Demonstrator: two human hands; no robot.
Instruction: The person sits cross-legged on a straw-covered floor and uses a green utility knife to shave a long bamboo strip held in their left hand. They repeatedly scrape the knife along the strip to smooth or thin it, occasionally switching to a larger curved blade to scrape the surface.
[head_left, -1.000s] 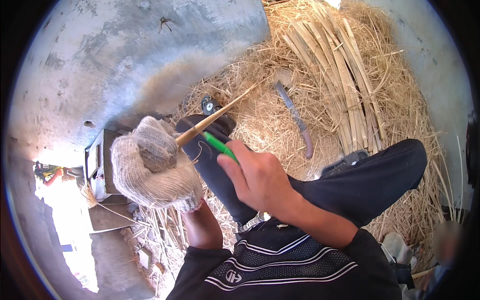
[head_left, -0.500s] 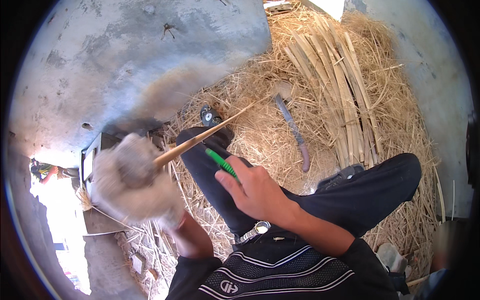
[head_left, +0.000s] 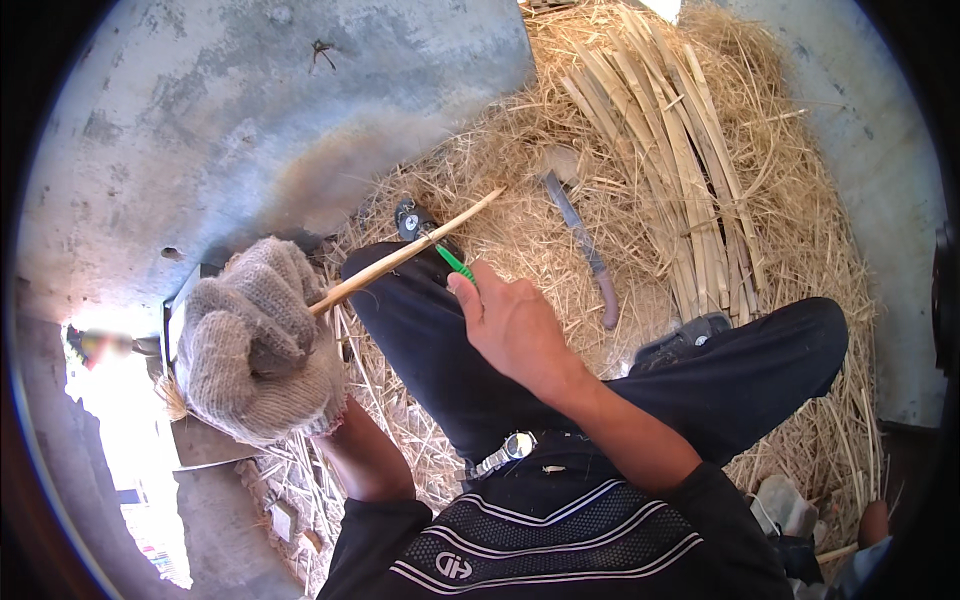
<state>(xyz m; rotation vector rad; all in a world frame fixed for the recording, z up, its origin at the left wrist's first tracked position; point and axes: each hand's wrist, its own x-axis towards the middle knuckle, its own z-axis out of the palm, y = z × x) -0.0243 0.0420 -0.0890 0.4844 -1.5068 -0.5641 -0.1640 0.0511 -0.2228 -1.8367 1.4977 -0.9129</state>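
Observation:
My left hand point(head_left: 262, 345), in a thick grey knitted glove, is closed around one end of a slim bamboo strip point(head_left: 375, 272). The strip slants up and to the right over my bent left leg, its far end free. My bare right hand point(head_left: 515, 325) grips a small green-handled tool point(head_left: 455, 263), whose tip meets or nearly meets the strip about midway. I cannot make out the tool's working end. Beyond my right hand, a long knife point(head_left: 583, 245) with a brownish handle lies on the straw-covered ground.
A bundle of long split strips point(head_left: 690, 170) lies at the far right on straw and shavings point(head_left: 500, 130). Grey walls point(head_left: 250, 110) stand at left and right. My dark-trousered legs point(head_left: 740, 360) are folded in front. A metal wristwatch point(head_left: 518, 445) rests at my lap.
My right hand with the green tool has moved slightly away from me and to the right. The strip's far end has shifted left, and my gloved hand, blurred before, now shows sharply.

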